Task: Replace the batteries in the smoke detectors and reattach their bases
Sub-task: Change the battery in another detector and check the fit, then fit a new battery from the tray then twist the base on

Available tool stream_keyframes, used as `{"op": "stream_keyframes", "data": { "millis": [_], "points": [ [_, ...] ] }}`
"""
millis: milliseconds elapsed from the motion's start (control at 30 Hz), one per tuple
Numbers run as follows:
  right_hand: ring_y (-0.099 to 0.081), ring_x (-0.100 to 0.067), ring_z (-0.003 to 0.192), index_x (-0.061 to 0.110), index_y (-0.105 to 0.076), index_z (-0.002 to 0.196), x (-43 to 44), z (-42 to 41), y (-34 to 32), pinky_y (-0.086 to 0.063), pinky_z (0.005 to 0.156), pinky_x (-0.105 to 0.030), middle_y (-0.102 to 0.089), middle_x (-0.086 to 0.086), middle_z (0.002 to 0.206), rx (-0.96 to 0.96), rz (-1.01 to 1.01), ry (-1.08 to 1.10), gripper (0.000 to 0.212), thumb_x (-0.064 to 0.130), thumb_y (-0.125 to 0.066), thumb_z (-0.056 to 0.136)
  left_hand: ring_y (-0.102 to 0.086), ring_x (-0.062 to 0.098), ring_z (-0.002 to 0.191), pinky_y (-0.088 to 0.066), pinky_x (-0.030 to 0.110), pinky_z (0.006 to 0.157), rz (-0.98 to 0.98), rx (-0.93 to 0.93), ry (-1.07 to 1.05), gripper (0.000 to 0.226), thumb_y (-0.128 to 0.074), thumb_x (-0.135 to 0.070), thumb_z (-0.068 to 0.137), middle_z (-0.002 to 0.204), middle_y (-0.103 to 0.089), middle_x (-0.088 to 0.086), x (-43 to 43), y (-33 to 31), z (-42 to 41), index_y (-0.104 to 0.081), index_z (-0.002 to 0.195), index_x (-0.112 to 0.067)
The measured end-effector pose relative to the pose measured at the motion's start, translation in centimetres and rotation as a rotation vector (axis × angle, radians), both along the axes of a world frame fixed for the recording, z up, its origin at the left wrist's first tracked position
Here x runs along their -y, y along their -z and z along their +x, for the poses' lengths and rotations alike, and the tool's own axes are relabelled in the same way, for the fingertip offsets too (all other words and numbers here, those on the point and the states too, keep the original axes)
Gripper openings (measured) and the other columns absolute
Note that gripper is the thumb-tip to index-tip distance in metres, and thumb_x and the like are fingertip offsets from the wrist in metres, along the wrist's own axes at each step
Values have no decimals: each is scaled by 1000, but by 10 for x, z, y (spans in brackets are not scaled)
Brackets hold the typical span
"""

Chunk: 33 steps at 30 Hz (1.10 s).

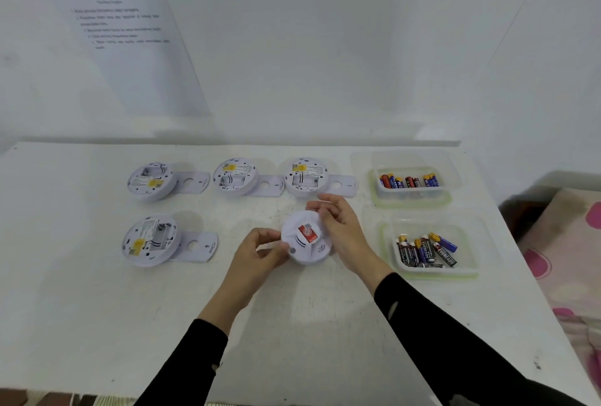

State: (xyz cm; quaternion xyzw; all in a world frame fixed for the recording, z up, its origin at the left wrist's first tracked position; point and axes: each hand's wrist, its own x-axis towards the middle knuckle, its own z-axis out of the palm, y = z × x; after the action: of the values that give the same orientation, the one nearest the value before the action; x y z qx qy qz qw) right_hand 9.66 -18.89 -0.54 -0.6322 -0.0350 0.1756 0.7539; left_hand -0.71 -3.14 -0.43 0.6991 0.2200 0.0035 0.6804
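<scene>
A white round smoke detector [305, 240] with a red sticker on its face sits face up in the middle of the table. My left hand [263, 251] grips its left edge and my right hand [338, 227] grips its right and far edge. Several other detectors lie back side up with open battery bays, each leaning on a flat base plate: three in the back row [151, 180], [234, 176], [305, 175], and one at front left [149, 240] on its base plate [196, 246].
Two clear plastic tubs stand at the right: the far tub [410, 183] and the near tub [429, 251], both holding several AA batteries. The table's right edge borders a pink patterned cloth [566, 243]. A printed sheet [130, 35] hangs on the wall.
</scene>
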Motion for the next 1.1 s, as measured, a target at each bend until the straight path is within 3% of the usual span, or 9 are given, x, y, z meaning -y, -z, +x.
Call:
{"op": "stream_keyframes", "data": {
  "millis": [133,367,467,600,667,767,867,967,1100],
  "points": [
    [-69,-14,96,13,-54,114,-13,11,-1,-55,81,-27,-73,-6,100,89,-145,-129,21,2,-45,99,-68,19,103,-56,30,89,88,-25,106,47,-75,-22,87,113,-67,1,-1,2,-6,-59,129,-36],
    [-71,-16,95,8,-62,101,-21,22,-2,-55,87,-28,-73,-10,102,141,-256,-229,17,-3,-52,94,-61,2,91,-43,9,70,350,-75,90,45,-78,-35,82,102,-66,-12,2,1,-3,-63,124,-30],
    [-70,-13,97,13,-66,96,-21,18,-5,-54,90,-29,-74,-2,99,204,-307,-166,19,-2,-55,92,-65,7,94,-50,17,77,311,-89,81,48,-81,-39,79,109,-66,-6,-5,1,-5,-64,122,-26],
    [-66,-3,92,14,-68,92,-32,-3,-24,-50,84,-16,-72,7,94,404,-358,5,25,-5,-52,89,-67,10,96,-55,18,78,313,56,-58,34,-76,-28,86,113,-66,-4,-38,-7,-14,-64,118,-24],
    [-66,-2,90,16,-69,91,-53,-23,-29,-50,83,-14,-71,9,93,479,-360,-49,26,-5,-53,88,-63,9,93,-49,13,73,414,135,-137,25,-74,-20,89,106,-65,-5,-66,-12,-25,-66,112,-23],
    [-65,-3,92,15,-71,94,-95,-48,-19,-48,85,-15,-71,7,95,568,-393,-224,26,-4,-55,87,-52,15,82,-44,32,79,604,193,-333,23,-79,-16,83,89,-56,-5,-110,-16,-43,-65,101,-17],
    [-61,-11,109,13,-71,105,-132,-57,0,-43,97,-21,-70,0,113,616,-509,-400,20,6,-62,88,-53,28,105,-35,38,96,758,65,-490,60,-91,-29,68,110,-56,3,-147,-16,-53,-60,116,-9],
    [-47,-16,130,14,-64,121,-156,-60,11,-29,105,-16,-59,-2,134,604,-626,-527,37,21,-72,85,-34,30,138,-23,39,114,718,-107,-417,116,-96,-46,52,144,-41,11,-175,-10,-58,-39,144,-7],
    [-49,-17,125,20,-58,129,-175,-61,19,-32,109,-32,-59,3,131,681,-708,-501,62,42,-76,74,-27,25,141,-29,46,117,606,-142,-277,129,-98,-42,50,150,-29,8,-185,1,-60,-25,151,-10]
  ]
}}
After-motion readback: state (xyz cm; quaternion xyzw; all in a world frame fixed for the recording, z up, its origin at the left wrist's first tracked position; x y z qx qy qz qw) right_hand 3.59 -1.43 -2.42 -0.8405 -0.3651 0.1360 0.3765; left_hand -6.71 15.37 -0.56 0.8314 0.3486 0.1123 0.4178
